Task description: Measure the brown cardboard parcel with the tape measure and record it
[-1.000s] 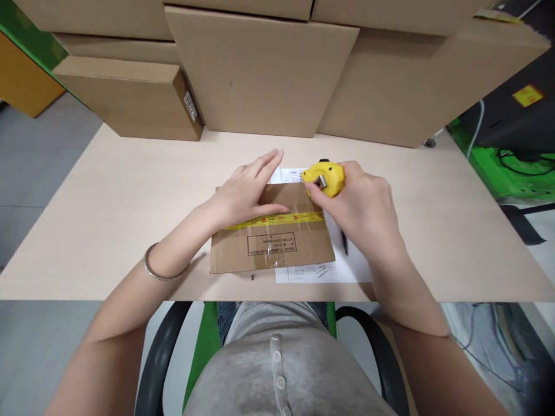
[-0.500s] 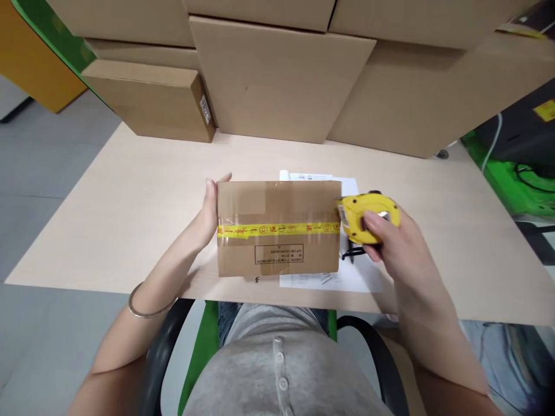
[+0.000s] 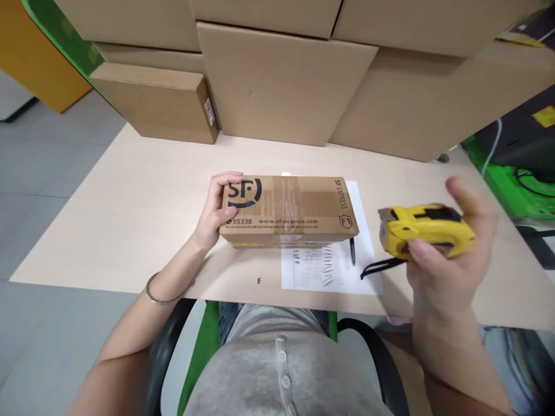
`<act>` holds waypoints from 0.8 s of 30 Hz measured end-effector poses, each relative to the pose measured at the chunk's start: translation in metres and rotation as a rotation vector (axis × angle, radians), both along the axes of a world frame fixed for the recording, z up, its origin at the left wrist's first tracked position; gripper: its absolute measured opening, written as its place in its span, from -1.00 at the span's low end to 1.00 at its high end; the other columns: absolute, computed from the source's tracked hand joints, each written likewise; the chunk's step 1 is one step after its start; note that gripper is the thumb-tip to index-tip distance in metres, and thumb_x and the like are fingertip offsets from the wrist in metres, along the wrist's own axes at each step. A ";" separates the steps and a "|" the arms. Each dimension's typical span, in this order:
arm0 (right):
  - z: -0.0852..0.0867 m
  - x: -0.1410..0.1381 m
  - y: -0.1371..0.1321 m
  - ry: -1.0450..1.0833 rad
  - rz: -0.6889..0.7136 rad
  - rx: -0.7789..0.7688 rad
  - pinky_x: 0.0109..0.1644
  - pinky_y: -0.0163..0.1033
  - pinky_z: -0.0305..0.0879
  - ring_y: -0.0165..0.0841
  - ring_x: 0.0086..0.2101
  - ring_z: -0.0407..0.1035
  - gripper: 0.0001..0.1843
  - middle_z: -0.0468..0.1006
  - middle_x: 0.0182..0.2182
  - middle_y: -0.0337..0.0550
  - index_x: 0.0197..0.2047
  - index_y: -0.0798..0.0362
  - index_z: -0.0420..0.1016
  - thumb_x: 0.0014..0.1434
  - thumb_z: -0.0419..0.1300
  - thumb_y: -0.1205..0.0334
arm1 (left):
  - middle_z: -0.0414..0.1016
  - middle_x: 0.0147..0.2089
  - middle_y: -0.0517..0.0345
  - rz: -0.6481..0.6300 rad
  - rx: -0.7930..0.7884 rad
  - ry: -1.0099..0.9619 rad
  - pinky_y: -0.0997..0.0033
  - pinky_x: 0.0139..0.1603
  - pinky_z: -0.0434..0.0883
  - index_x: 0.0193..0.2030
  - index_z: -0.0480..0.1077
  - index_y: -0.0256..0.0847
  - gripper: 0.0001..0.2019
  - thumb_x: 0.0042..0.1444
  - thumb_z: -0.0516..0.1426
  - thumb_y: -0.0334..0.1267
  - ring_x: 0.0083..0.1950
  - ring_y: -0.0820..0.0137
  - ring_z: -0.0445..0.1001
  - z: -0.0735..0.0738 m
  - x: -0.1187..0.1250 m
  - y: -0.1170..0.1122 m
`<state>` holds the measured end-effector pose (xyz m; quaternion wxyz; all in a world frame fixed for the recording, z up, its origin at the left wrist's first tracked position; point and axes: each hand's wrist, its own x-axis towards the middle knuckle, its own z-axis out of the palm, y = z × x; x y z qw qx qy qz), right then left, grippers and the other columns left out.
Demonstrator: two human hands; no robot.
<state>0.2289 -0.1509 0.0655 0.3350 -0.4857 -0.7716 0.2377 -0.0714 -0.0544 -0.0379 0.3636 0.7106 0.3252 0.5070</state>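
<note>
My left hand point(image 3: 217, 211) grips the left end of a cardboard box point(image 3: 295, 202), thumb on the printed face and fingers over the far edge. Black lettering, a round logo and a strip of clear tape mark that face. In my right hand point(image 3: 451, 260) is a yellow tape measure point(image 3: 427, 231), held to the right of the box and apart from it. A black wrist strap point(image 3: 381, 267) hangs from the tape measure. No blade shows pulled out. Partly hidden by the box lies a printed sheet of paper point(image 3: 329, 280) with handwritten marks, and a black pen point(image 3: 352, 252) on it.
Large cardboard boxes point(image 3: 281, 86) stand along the back of the table point(image 3: 108, 231). A smaller flat carton point(image 3: 151, 107) is at the back left. Dark equipment on a green surface point(image 3: 529, 185) sits at the far right. A chair armrest point(image 3: 377, 358) is below the table edge.
The box has been turned, from the side with yellow tape to the printed face. My right hand has drawn the tape measure away to the right; my left fingers now wrap the box end.
</note>
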 end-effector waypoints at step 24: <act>0.029 0.004 0.083 -0.252 0.195 0.085 -0.19 -0.16 0.35 -0.26 -0.28 0.53 -0.63 0.69 -0.19 -0.23 -0.02 -0.08 0.61 0.11 0.43 0.04 | 0.55 -0.08 0.09 -0.214 -0.218 -0.541 0.25 -0.06 0.46 -0.19 0.51 -0.08 -0.68 -0.02 0.31 0.02 -0.05 0.23 0.50 -0.006 0.013 0.020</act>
